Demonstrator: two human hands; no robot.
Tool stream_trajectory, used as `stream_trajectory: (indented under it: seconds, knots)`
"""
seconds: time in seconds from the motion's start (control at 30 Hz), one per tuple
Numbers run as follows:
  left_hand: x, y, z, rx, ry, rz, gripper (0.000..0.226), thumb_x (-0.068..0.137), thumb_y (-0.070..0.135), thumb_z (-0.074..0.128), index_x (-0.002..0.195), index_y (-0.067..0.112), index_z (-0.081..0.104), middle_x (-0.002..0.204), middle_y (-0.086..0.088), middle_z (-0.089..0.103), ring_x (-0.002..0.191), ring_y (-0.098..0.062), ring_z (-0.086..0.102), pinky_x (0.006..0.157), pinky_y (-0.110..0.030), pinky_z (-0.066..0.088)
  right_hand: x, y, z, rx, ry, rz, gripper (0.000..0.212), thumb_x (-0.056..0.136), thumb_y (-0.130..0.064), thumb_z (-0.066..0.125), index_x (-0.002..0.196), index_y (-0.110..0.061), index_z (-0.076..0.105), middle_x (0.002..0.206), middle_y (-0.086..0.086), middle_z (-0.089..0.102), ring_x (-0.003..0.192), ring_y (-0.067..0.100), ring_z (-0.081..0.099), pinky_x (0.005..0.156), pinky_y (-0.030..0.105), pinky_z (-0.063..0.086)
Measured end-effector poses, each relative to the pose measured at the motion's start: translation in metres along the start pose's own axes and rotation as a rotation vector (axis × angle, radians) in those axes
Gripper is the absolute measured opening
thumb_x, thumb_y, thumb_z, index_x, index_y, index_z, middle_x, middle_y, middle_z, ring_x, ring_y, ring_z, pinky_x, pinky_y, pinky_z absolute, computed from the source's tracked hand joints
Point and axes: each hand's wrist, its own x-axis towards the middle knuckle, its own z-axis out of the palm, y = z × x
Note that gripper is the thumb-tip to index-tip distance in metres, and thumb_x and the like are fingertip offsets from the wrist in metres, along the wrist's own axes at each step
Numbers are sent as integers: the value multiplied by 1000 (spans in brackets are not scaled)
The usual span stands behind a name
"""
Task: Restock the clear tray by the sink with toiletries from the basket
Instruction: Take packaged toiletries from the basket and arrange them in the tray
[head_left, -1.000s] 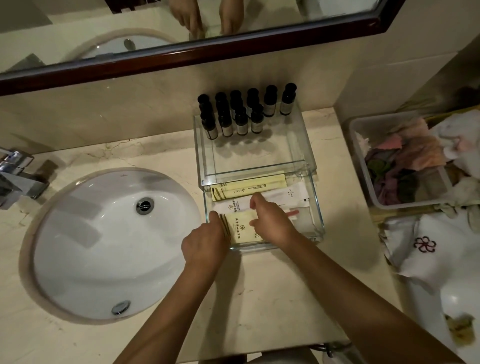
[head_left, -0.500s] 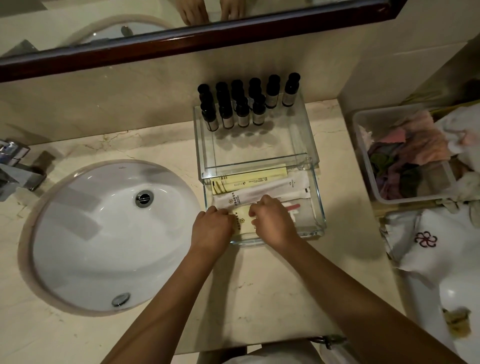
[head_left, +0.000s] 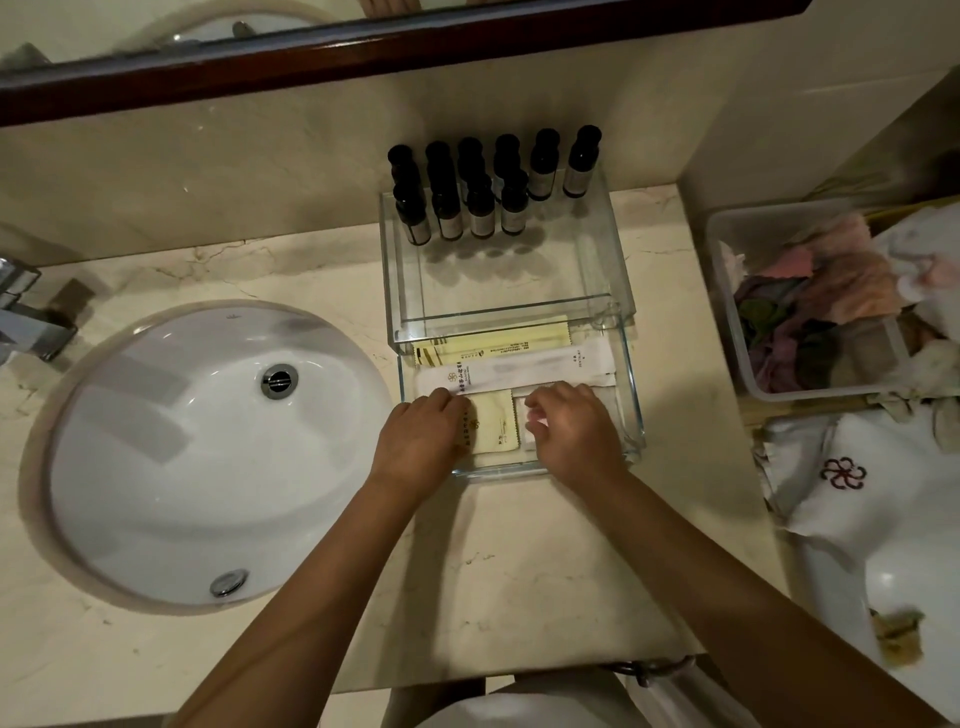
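Marble tabletop (head_left: 519, 571) below a mirror (head_left: 363, 57). Right of the sink (head_left: 208, 457), left hand (head_left: 421, 447) and right hand (head_left: 571, 431) curl fingers onto packets (head_left: 493, 421) in the clear tray (head_left: 498, 473); grip unclear.

Mirror (head_left: 415, 50): dark wooden frame, on the wall above the worktop.
Tap (head_left: 31, 322): chrome, far left.
Worktop (head_left: 519, 571): pale veined marble.
White cloth (head_left: 857, 519): dark-red flower emblem, right of the worktop.
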Motion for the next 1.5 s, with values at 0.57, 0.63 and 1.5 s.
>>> stream_trajectory:
  seconds: [0.57, 0.63, 1.5]
  knots:
    - [3, 6, -4, 189, -51, 17, 31, 91, 23, 50, 122, 22, 56, 120, -1, 55, 111, -23, 51, 85, -30, 39, -1, 34, -13, -230, -11, -212, 22, 70, -3, 67, 86, -17, 70, 81, 3, 57, 74, 23, 51, 66, 30, 41]
    - [1, 4, -2, 193, -26, -3, 30, 90, 21, 50, 120, 19, 55, 117, -1, 56, 108, -23, 52, 82, -30, 39, -2, 39, -16, -274, -14, -208, 26, 72, 0, 64, 91, -16, 70, 83, 4, 58, 76, 23, 50, 68, 32, 41]
    - [-138, -52, 9, -422, 297, -419, 26, 89, 20, 60, 115, 22, 61, 110, 5, 60, 100, -14, 59, 76, -30, 48, 20, -96, -62, -42, -338, -236, 37, 93, -21, 52, 130, -16, 52, 132, 6, 50, 123, 26, 42, 99, 30, 35]
